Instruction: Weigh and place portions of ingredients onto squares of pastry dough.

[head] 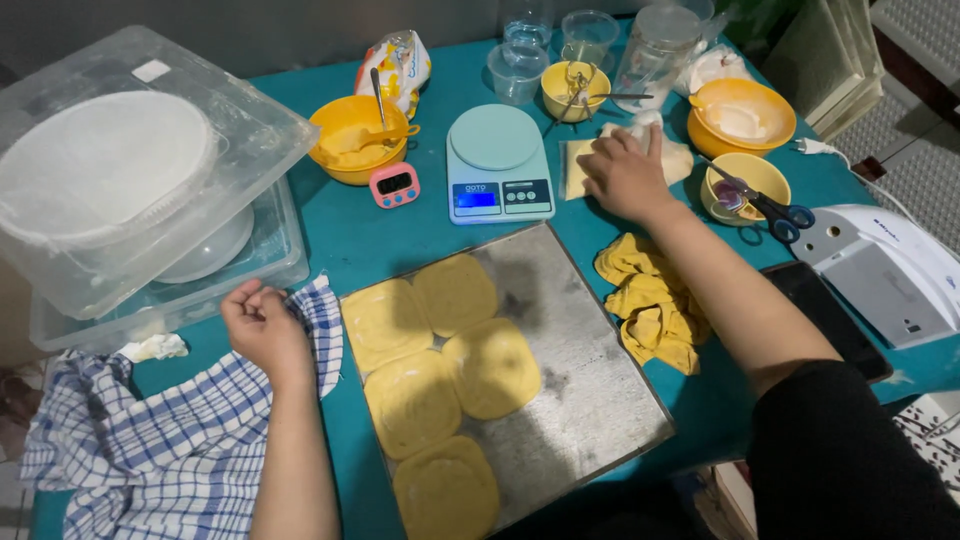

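My left hand (262,325) rests curled on the edge of a blue-and-white checked cloth (160,450) at the left of a metal baking tray (590,380). Several flat yellow dough squares (455,375) lie on the tray's left half. My right hand (625,175) reaches across the teal table and presses flat on a pale yellow dough sheet (577,165) beside a light-blue kitchen scale (497,160). A crumpled strip of yellow dough scraps (650,305) lies under my right forearm.
Clear plastic boxes (130,170) with a white round lid stand at the left. Yellow bowls (358,140), a pink timer (394,184), glass jars (655,45), scissors (770,208) on a small bowl, a white appliance (885,270) and a dark phone (830,315) crowd the back and right.
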